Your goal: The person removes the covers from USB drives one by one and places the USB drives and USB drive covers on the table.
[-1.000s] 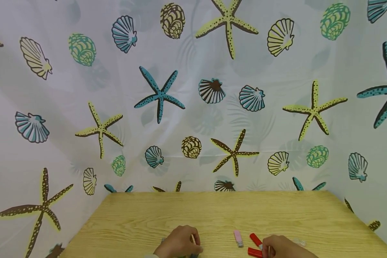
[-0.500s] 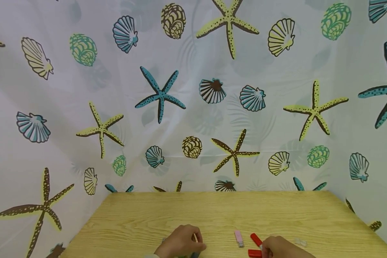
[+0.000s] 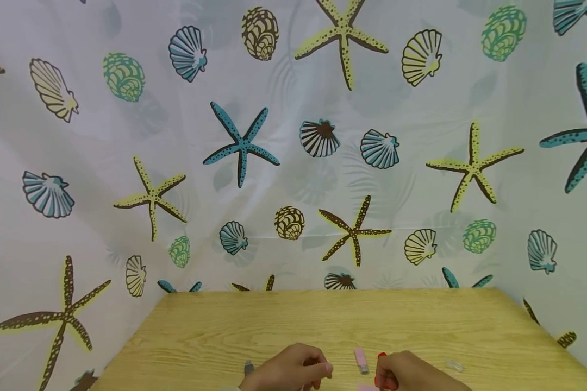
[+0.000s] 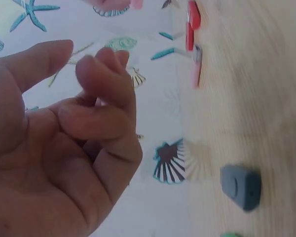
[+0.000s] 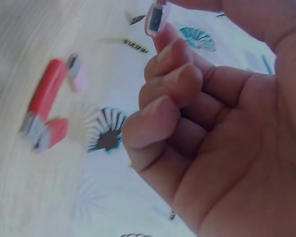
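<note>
My right hand [image 3: 402, 372] pinches a small pink piece [image 5: 157, 19] between thumb and index finger. Its end, with a dark rectangular opening, faces the right wrist view. Behind that hand lie two red USB sticks [image 5: 47, 86], mostly covered in the head view. Beside them a pink USB stick [image 3: 361, 360] rests on the table, metal plug bared. My left hand [image 3: 293, 369] hovers to the left, fingers loosely curled, with nothing between thumb and fingertips. Below it, a dark grey USB stick [image 4: 240, 186] lies on the wood.
A small clear piece [image 3: 453, 365] lies right of the right hand. The edge of something green [image 4: 231, 235] shows beyond the grey stick. The wooden table [image 3: 323, 317] ends at a white curtain [image 3: 254, 250] printed with shells and starfish.
My left hand has moved right, and the dark thing under its fingers no longer shows there. My right hand has shifted left over the red sticks, and a pink piece now shows at its fingertips.
</note>
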Action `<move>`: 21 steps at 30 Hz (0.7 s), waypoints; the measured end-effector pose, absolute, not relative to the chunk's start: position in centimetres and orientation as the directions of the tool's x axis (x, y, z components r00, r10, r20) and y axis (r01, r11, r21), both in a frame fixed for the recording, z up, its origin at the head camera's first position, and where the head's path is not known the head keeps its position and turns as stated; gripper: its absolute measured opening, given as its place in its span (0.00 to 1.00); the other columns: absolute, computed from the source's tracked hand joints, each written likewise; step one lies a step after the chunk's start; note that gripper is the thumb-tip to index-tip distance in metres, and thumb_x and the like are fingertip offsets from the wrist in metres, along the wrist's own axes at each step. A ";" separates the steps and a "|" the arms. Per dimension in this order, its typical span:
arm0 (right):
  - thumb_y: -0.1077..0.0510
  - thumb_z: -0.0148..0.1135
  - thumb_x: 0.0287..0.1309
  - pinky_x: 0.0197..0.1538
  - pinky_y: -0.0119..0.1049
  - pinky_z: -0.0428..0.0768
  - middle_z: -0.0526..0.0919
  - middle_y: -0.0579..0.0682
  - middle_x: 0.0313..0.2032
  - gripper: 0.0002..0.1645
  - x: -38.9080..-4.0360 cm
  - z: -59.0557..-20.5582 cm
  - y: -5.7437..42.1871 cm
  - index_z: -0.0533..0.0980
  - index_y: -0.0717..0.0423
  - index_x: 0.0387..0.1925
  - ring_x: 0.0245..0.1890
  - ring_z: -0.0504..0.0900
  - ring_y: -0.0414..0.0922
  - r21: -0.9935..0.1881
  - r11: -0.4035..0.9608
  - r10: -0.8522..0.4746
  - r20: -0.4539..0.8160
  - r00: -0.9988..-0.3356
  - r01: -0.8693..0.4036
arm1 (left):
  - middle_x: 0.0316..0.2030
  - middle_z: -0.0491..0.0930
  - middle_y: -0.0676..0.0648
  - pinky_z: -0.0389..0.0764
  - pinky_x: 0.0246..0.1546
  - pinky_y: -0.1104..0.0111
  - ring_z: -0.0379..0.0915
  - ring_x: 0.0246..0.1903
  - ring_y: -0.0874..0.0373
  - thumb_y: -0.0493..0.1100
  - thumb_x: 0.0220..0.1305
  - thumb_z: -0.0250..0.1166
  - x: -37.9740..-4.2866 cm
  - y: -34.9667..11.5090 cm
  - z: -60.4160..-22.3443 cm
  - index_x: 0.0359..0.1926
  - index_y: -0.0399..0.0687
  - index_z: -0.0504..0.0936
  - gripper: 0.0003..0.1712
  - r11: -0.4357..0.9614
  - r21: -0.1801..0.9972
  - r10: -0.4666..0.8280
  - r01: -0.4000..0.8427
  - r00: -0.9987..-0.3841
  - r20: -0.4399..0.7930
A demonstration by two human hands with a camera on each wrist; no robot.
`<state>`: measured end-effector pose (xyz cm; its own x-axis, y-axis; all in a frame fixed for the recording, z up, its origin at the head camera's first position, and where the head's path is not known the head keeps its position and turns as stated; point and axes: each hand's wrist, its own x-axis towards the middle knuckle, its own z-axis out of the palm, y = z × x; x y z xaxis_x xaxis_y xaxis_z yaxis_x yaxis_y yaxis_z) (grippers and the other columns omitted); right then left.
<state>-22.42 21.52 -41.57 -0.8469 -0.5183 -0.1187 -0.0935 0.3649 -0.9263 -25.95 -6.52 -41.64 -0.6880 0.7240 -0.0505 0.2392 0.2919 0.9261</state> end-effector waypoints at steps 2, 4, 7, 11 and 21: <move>0.65 0.53 0.63 0.30 0.30 0.70 0.67 0.40 0.18 0.09 -22.2 -41.1 21.1 0.75 0.58 0.26 0.19 0.64 0.34 -0.901 0.388 -0.568 -0.068 -0.821 -0.194 | 0.24 0.74 0.53 0.71 0.25 0.73 0.67 0.21 0.63 0.50 0.74 0.52 -25.5 -6.2 -41.5 0.42 0.33 0.80 0.22 0.269 0.934 0.757 0.235 -0.651 -0.055; 0.66 0.56 0.61 0.28 0.28 0.70 0.68 0.39 0.18 0.07 -21.9 -40.7 20.7 0.76 0.58 0.28 0.18 0.64 0.32 -0.856 0.412 -0.612 -0.004 -0.791 -0.314 | 0.25 0.73 0.53 0.71 0.26 0.74 0.67 0.22 0.64 0.51 0.76 0.48 -25.1 -5.9 -41.3 0.45 0.32 0.78 0.24 0.248 0.942 0.791 0.224 -0.608 -0.064; 0.65 0.58 0.60 0.25 0.26 0.67 0.68 0.38 0.18 0.06 -21.5 -40.1 20.0 0.76 0.56 0.28 0.18 0.64 0.31 -0.808 0.440 -0.631 0.033 -0.775 -0.392 | 0.26 0.72 0.54 0.70 0.26 0.74 0.66 0.22 0.66 0.54 0.77 0.44 -24.4 -5.4 -41.0 0.48 0.33 0.76 0.27 0.244 0.947 0.827 0.208 -0.555 -0.091; 0.62 0.59 0.60 0.23 0.25 0.64 0.68 0.38 0.16 0.06 -21.0 -39.5 19.1 0.76 0.53 0.27 0.17 0.63 0.32 -0.799 0.465 -0.619 0.015 -0.785 -0.382 | 0.25 0.71 0.56 0.67 0.25 0.76 0.64 0.21 0.68 0.54 0.77 0.43 -23.8 -4.7 -40.9 0.45 0.30 0.74 0.28 0.240 0.944 0.858 0.227 -0.504 -0.097; 0.60 0.58 0.64 0.28 0.28 0.71 0.76 0.36 0.23 0.07 -20.3 -38.7 18.2 0.77 0.55 0.29 0.23 0.71 0.30 -0.790 0.434 -0.664 0.045 -0.746 -0.434 | 0.27 0.77 0.54 0.71 0.29 0.75 0.70 0.27 0.67 0.39 0.71 0.54 -24.9 -2.8 -43.0 0.45 0.32 0.80 0.14 0.353 0.934 0.797 0.053 -0.540 -0.270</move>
